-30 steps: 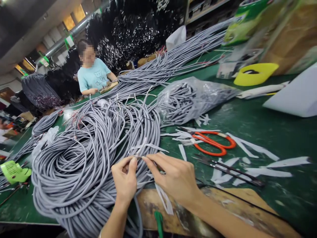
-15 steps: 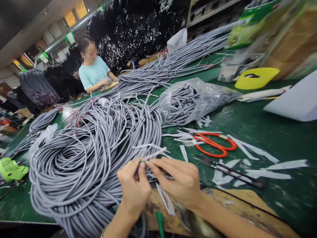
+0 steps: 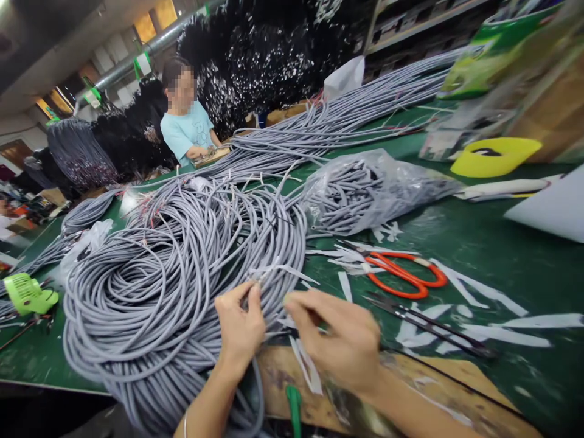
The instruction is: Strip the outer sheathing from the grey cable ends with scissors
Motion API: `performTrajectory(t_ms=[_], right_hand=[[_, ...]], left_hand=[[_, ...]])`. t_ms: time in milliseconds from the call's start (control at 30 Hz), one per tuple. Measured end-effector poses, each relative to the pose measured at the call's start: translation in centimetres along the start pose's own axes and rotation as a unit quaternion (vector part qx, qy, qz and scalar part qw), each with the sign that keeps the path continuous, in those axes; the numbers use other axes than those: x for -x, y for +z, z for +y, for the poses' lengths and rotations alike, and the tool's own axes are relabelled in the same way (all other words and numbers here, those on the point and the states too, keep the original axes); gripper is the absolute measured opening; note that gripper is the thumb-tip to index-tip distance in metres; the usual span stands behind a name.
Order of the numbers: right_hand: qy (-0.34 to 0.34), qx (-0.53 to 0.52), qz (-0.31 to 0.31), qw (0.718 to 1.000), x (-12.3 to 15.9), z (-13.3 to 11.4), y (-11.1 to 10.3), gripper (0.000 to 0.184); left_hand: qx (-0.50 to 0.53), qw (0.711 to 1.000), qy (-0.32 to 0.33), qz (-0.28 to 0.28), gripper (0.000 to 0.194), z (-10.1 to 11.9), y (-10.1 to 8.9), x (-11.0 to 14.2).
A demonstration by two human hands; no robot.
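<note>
My left hand (image 3: 240, 325) is closed, with thumb and index finger pinching a grey cable near its frayed end; whitish strands (image 3: 269, 272) poke out beyond the fingertips. Most of the held part is hidden by the fingers. To its right, my right hand (image 3: 340, 337) is curled with thumb and index finger together, slightly smeared by motion. What it holds, if anything, cannot be made out. Under the hands lies a worn brown board (image 3: 278, 371) with white strips (image 3: 308, 368) and a green handle (image 3: 294, 407). A big coil of grey cable (image 3: 182, 292) spreads to the left.
Orange-handled scissors (image 3: 406, 274), dark long-nosed pliers (image 3: 429, 325) and white scraps (image 3: 506, 334) lie on the green table (image 3: 547, 267) at right. Behind them rests a clear bag of cut cable pieces (image 3: 356, 191). A lime-green device (image 3: 30, 295) stands left. Another person (image 3: 189, 131) works across the table.
My right hand has drawn away from my left, to the right and slightly down. The left keeps its pinch. The whole view has shifted a little.
</note>
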State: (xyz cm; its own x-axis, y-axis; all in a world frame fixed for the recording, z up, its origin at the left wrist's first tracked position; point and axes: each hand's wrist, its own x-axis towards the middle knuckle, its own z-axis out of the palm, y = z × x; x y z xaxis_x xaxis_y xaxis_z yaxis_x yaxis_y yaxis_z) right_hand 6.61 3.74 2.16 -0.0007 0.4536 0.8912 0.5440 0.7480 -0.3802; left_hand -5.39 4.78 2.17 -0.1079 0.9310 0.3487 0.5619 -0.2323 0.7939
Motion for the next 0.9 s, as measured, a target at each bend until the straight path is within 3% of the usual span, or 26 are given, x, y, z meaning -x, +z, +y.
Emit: performTrajectory(t_ms=[100,267,367,533,767,900], right_hand=[[0.094,0.059,-0.008,0.994,0.0,0.9,0.4,0.018],[0.123,0.060,-0.047,0.989,0.2,1.4,0.9,0.026],[0.139,0.043,-0.044,0.988,0.1,1.1,0.9,0.026],[0.168,0.014,-0.042,0.985,-0.3,1.2,0.6,0.026],[0.133,0.056,-0.036,0.989,-0.4,1.5,0.3,0.026],[0.114,0.053,-0.037,0.991,-0.4,1.4,0.3,0.024]], left_hand=[[0.132,0.988,-0.071,-0.023,0.030,0.1,-0.1,-0.2],[0.238,0.961,-0.133,-0.058,0.037,0.4,-0.2,-0.1],[0.228,0.964,-0.122,-0.063,0.039,0.6,-0.1,0.1],[0.137,0.988,-0.048,-0.054,0.034,1.0,0.2,0.4],[0.172,0.978,-0.111,-0.047,0.036,0.3,0.0,0.4],[0.180,0.976,-0.107,-0.064,0.035,0.3,-0.1,0.4]])
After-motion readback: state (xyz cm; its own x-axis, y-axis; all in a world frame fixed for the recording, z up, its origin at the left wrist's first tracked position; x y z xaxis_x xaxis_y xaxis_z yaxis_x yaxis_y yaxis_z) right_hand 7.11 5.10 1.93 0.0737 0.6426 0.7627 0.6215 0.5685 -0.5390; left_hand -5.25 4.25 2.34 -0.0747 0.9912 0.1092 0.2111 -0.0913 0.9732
